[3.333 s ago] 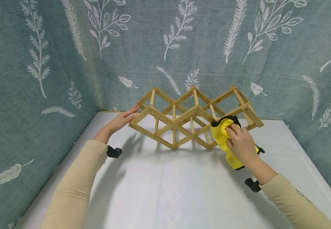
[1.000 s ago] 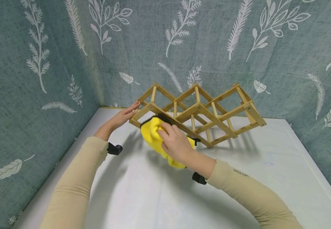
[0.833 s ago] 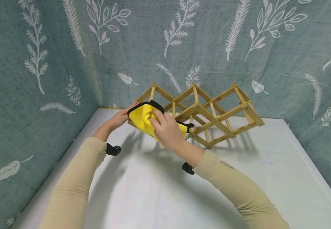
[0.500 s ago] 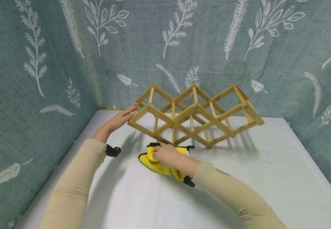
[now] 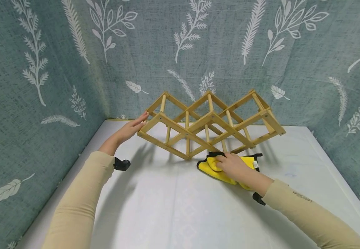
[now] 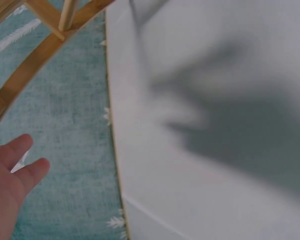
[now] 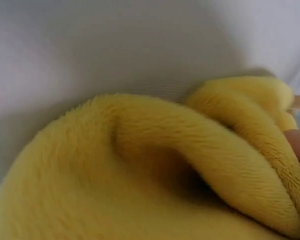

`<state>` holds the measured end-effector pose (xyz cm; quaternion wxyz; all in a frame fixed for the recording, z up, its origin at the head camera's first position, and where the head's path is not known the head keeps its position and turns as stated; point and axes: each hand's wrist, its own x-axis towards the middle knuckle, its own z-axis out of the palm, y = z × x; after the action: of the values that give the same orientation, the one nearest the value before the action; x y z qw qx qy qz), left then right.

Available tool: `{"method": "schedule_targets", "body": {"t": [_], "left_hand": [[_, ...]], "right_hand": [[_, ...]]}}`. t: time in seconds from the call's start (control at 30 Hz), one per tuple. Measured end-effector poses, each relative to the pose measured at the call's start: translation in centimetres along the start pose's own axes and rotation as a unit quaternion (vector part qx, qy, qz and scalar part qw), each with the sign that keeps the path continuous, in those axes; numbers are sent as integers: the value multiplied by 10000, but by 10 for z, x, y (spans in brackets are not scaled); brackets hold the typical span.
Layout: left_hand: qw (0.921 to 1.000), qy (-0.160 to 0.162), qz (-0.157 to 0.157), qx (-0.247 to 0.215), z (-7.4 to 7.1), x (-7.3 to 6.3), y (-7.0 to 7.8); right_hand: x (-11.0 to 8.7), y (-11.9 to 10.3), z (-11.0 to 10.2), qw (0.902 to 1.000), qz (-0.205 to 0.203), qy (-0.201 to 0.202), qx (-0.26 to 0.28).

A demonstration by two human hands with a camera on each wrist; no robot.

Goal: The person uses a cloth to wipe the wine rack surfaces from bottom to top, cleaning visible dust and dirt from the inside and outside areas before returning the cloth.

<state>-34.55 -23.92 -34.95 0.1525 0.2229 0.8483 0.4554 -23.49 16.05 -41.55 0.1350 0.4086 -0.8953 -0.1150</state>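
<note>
"Background?"

"Grey-green fabric (image 5: 155, 52), printed with white leaves and sprigs, hung on 3 sides. Surface: 1 white-covered table (image 5: 155, 207), meeting the fabric at the back; soft shadow (image 5: 114, 200) falls beneath the left arm."

"Principal item?"

"1 lattice rack (image 5: 187, 134), pale wood, crossed slats (image 5: 164, 146), spread out across the far part of the table."

"Hands?"

"Left hand (image 5: 128, 131): fingers extended, laid against the rack's left end, grasping nothing. Right hand (image 5: 234, 167): fingers clutching 1 yellow cloth (image 5: 212, 169), plush, black-edged, white label (image 5: 256, 164) near its right end."

"Position of the cloth?"

"At the rack's lower front edge, right of centre, hiding a bottom corner — whether it presses on wood or only on the table, cannot tell."

"Step in hand?"

"By judgement, wiping: a pass along the lower front slats, left hand steadying."

"Next move?"

"Likely calls for a firm left palm and the cloth pressed closely along the wood, without tipping the frame. Portion already wiped — not visible."
</note>
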Motion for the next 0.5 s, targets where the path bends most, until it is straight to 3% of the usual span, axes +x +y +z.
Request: {"method": "schedule_targets", "body": {"t": [0.1,0.27,0.37,0.5], "left_hand": [[10000,50,-21,17,1,0,0],[10000,80,-42,34,3,-1,3],[10000,38,-64,-56,5,-6,15],[9999,-12,-77,-132,8,-13,31]], "right_hand": [[-20,8,0,9956,460,-527,629],[-41,27,-27,9671,1313,-1377,1689],[-53,39,-48,9619,1627,-1329,1751],[-73,50,-73,9662,1886,-579,1660]]}}
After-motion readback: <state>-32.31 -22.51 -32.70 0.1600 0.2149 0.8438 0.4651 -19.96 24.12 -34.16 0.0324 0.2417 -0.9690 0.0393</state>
